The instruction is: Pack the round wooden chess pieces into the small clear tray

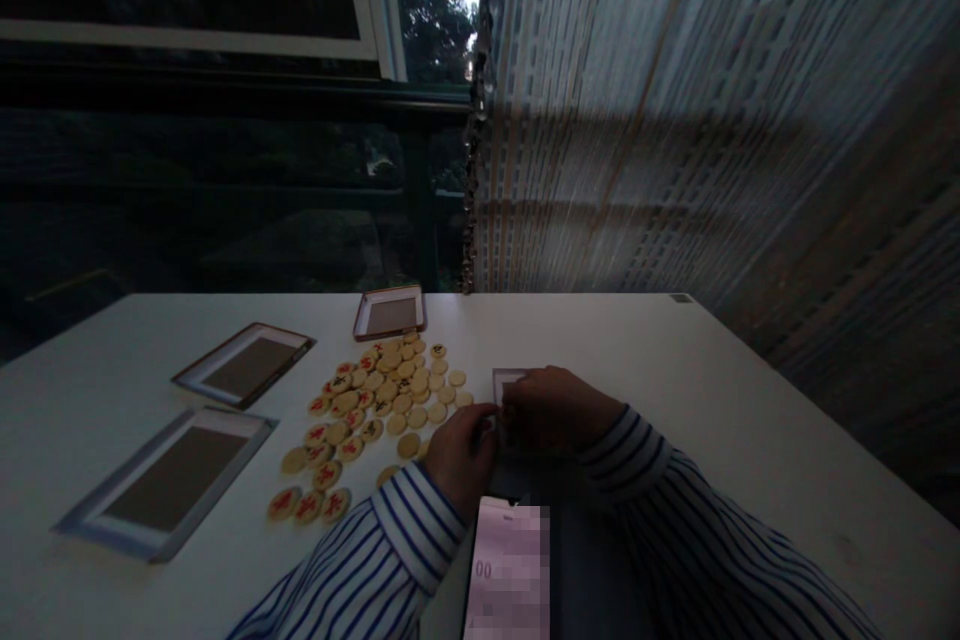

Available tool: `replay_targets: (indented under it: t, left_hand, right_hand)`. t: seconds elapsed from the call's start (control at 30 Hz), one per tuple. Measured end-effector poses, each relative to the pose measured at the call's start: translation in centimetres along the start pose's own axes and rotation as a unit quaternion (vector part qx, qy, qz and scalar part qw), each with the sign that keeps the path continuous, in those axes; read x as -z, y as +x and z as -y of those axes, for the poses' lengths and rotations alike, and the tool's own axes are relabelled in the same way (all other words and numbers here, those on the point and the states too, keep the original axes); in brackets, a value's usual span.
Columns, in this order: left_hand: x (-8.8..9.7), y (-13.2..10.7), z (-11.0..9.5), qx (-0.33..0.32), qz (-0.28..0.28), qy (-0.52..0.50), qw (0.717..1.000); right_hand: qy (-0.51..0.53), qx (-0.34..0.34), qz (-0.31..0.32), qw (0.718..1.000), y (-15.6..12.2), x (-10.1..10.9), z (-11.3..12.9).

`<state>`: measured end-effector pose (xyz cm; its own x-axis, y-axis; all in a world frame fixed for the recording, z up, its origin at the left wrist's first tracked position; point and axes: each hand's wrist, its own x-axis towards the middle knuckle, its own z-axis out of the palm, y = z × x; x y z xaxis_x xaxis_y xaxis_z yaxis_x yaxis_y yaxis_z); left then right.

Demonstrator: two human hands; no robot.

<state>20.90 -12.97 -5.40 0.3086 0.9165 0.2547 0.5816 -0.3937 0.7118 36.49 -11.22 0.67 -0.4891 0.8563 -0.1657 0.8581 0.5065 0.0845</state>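
My left hand (pixel 463 452) is closed, its thumb and fingers curled together beside my right hand. My right hand (pixel 556 408) is also closed, its knuckles up and its fingertips hidden. Both meet at a small light-rimmed tray or box (pixel 508 375), mostly covered by the right hand. Whatever lies between the fingers cannot be made out. Left of the hands spreads a loose heap of round wooden Chinese chess pieces (pixel 386 388). Some show red or black characters, others are plain side up. The nearest pieces lie close to my left hand.
Three shallow trays with brown bottoms rest on the white table (pixel 637 350): a far tray (pixel 394 313), a middle-left tray (pixel 251 368) and a near-left tray (pixel 176 480). A lit phone (pixel 506 570) is in front of me. A string curtain (pixel 637 120) hangs behind the table.
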Motion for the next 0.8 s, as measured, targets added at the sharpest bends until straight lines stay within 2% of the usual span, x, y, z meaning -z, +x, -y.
replay_targets:
  t: [0.27,0.8]
  left_hand:
    - [0.10,0.03,-0.24,0.022,0.012,-0.007,1.000]
    - [-0.14,0.03,0.11,0.002,0.000,-0.003,1.000]
  right_hand:
    - [0.003,0.004,0.011,1.000,-0.26,0.45,0.34]
    - [0.001,0.016,0.002,1.000,-0.34,0.34,0.47]
